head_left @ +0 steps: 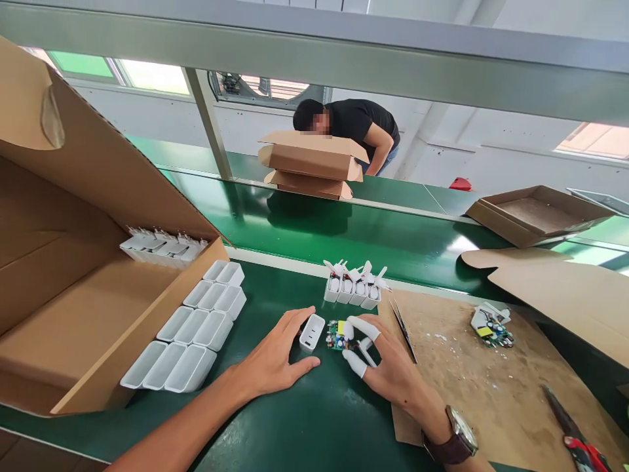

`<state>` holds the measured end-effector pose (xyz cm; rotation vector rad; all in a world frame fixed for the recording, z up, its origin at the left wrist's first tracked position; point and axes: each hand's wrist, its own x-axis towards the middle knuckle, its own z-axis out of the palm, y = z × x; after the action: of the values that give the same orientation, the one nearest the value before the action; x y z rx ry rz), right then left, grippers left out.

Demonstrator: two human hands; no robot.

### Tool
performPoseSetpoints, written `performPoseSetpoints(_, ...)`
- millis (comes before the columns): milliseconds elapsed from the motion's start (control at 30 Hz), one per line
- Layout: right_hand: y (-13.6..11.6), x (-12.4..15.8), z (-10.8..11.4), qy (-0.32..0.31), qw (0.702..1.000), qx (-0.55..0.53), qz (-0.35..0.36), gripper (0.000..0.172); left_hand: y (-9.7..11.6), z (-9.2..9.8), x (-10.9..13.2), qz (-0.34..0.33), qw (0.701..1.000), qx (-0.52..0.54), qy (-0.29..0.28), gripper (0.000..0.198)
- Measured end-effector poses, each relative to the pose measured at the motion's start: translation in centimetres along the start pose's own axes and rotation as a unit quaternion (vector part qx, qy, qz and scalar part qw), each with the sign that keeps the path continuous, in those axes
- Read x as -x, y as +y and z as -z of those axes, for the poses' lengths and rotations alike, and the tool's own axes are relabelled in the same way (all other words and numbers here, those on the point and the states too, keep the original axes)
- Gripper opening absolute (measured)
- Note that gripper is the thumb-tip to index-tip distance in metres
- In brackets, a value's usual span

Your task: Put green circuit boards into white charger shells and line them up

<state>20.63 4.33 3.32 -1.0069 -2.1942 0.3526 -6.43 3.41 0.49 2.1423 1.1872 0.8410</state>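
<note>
Right hand [390,370], with white covers on thumb and forefinger, pinches a circuit board [338,335] above the table [295,426], just to the right of a white casing [312,333]. Around that casing the left hand [275,354] curves with thumb and forefinger spread wide; whether its fingers touch it I cannot tell. Just beyond stands a row of filled casings [352,294]. To the right, tweezers [403,332], a second board [493,326] and red-handled scissors [574,429] lie on a brown sheet [457,387]. To the left, hollow white casings [196,321] line an open cardboard box [69,314]. Farther off, a person [366,124] bends behind stacked cartons [309,160].
</note>
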Motion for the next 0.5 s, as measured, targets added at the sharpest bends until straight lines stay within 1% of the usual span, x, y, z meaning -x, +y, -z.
performPoseSetpoints(67, -0.4, -0.1, 0.1, 0.048, 0.999, 0.008, 0.005, 0.048, 0.0, -0.1, -0.1, -0.008, 1.0, 0.006, 0.007, 0.081)
performPoseSetpoints(167, -1.5, -0.1, 0.0, 0.084, 0.996, 0.01, 0.031, 0.058, -0.1, -0.6, -0.1, -0.001, 0.999, 0.011, 0.035, 0.084)
performPoseSetpoints(267, -2.7, 0.2, -0.5, 0.087, 0.994, 0.025, 0.066, 0.07, -0.2, -1.1, 0.0, -0.005, 0.998, 0.001, 0.066, 0.085)
performPoseSetpoints(400, -3.3, 0.7, -1.6, 0.072, 0.992, 0.059, 0.084, 0.078, 0.0, -1.3, 0.0, -0.058, 0.993, -0.032, 0.1, 0.079)
performPoseSetpoints(500, -3.1, 0.9, -2.1, 0.074, 0.991, 0.062, 0.091, 0.081, 0.2, -1.1, -0.1, -0.086, 0.989, -0.055, 0.107, 0.076)
